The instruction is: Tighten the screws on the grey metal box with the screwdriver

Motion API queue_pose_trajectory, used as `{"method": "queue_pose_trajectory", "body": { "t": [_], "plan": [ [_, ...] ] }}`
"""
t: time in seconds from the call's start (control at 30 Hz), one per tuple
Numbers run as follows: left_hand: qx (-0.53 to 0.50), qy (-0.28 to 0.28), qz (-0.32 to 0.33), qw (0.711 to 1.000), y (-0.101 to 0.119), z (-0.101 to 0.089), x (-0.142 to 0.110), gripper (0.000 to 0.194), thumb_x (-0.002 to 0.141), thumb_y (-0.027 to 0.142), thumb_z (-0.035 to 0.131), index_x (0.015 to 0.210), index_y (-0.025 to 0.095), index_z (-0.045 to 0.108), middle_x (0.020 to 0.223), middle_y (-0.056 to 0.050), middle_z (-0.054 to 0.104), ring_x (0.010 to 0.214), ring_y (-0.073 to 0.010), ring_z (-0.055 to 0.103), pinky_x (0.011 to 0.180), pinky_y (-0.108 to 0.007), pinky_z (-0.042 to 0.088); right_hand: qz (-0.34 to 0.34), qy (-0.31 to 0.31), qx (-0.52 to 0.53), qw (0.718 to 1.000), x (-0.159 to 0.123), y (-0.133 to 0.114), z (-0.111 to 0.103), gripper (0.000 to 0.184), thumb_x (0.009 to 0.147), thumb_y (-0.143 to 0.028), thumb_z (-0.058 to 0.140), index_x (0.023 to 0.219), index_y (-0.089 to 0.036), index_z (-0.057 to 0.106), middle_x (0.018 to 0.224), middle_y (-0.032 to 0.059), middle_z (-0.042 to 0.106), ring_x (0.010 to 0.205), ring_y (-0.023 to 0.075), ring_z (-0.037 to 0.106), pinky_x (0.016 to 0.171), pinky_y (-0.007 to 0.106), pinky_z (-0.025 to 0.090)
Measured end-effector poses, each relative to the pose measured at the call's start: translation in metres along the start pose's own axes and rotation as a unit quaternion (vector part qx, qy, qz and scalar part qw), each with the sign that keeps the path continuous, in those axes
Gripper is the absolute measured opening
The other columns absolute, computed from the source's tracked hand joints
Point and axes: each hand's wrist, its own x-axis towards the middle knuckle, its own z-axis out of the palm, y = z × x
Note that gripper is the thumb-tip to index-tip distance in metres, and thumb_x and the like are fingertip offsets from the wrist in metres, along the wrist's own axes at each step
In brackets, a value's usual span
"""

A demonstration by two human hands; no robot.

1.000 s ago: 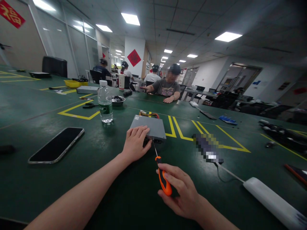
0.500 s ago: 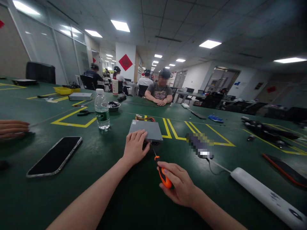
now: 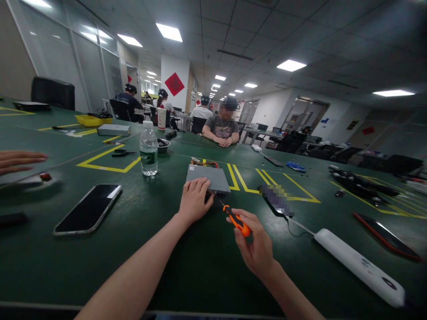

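A flat grey metal box [image 3: 211,177] lies on the green table [image 3: 187,258] ahead of me, coloured wires showing behind it. My left hand [image 3: 195,200] rests on its near left corner, fingers curled over the edge. My right hand [image 3: 255,242] is closed round the orange-and-black handle of a small screwdriver [image 3: 235,218]. The screwdriver's thin shaft points up and left at the box's near face, just right of my left fingers.
A dark phone [image 3: 89,214] lies at left, a water bottle [image 3: 148,150] behind it. A white power strip [image 3: 358,266] and its cable run at right, near a red-edged phone [image 3: 387,235]. Another person's hand [image 3: 20,161] reaches in at far left. A seated person [image 3: 223,128] faces me across the table.
My right hand has lifted and tilted the screwdriver handle towards the right, keeping its tip at the box. The other person's hand has come in at the left. My view has shifted slightly.
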Motion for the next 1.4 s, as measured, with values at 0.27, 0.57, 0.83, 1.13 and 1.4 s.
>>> {"method": "queue_pose_trajectory", "body": {
  "t": [0.27, 0.57, 0.83, 1.13, 1.4],
  "plan": [
    [0.002, -0.007, 0.001, 1.000, -0.002, 0.001, -0.001, 0.038, 0.081, 0.034, 0.046, 0.116, 0.019, 0.050, 0.123, -0.008, 0.053, 0.115, -0.0250, 0.043, 0.095, -0.041, 0.029, -0.040, -0.047, -0.068, 0.996, -0.004, -0.005, 0.004, 0.040, 0.084, -0.009, 0.048, 0.122, -0.015, 0.035, 0.113, 0.0162, 0.051, 0.105, 0.0224, 0.055, 0.080, 0.040, 0.053],
    [0.001, -0.008, 0.000, 1.000, -0.002, 0.001, -0.002, 0.039, 0.081, 0.034, 0.047, 0.116, 0.019, 0.049, 0.124, -0.008, 0.053, 0.115, -0.0249, 0.042, 0.096, -0.041, 0.028, -0.075, -0.044, -0.082, 0.993, -0.004, -0.007, 0.005, 0.042, 0.085, -0.011, 0.047, 0.124, -0.016, 0.032, 0.116, 0.0166, 0.051, 0.103, 0.0216, 0.057, 0.076, 0.039, 0.054],
    [-0.003, -0.011, -0.001, 1.000, -0.003, 0.002, -0.001, 0.039, 0.081, 0.034, 0.047, 0.117, 0.019, 0.048, 0.124, -0.009, 0.052, 0.115, -0.0250, 0.042, 0.096, -0.042, 0.028, -0.073, -0.046, -0.092, 0.992, -0.002, -0.006, 0.007, 0.041, 0.084, -0.012, 0.048, 0.123, -0.017, 0.033, 0.114, 0.0162, 0.053, 0.102, 0.0214, 0.057, 0.076, 0.038, 0.055],
    [0.003, -0.010, -0.002, 1.000, -0.002, 0.002, -0.002, 0.039, 0.081, 0.035, 0.047, 0.117, 0.019, 0.049, 0.124, -0.009, 0.052, 0.116, -0.0251, 0.042, 0.096, -0.042, 0.028, -0.066, -0.048, -0.098, 0.992, -0.004, -0.005, 0.009, 0.044, 0.084, -0.013, 0.049, 0.124, -0.018, 0.032, 0.116, 0.0157, 0.053, 0.105, 0.0216, 0.055, 0.077, 0.038, 0.053],
    [0.010, -0.006, 0.000, 1.000, -0.002, 0.004, -0.002, 0.039, 0.081, 0.034, 0.046, 0.118, 0.021, 0.049, 0.125, -0.008, 0.052, 0.115, -0.0250, 0.042, 0.097, -0.042, 0.028, -0.035, -0.037, -0.265, 0.963, -0.002, -0.030, 0.015, 0.024, 0.086, -0.011, 0.046, 0.106, -0.017, 0.056, 0.107, 0.0153, 0.058, 0.095, 0.0214, 0.060, 0.071, 0.032, 0.051]
  ]
}}
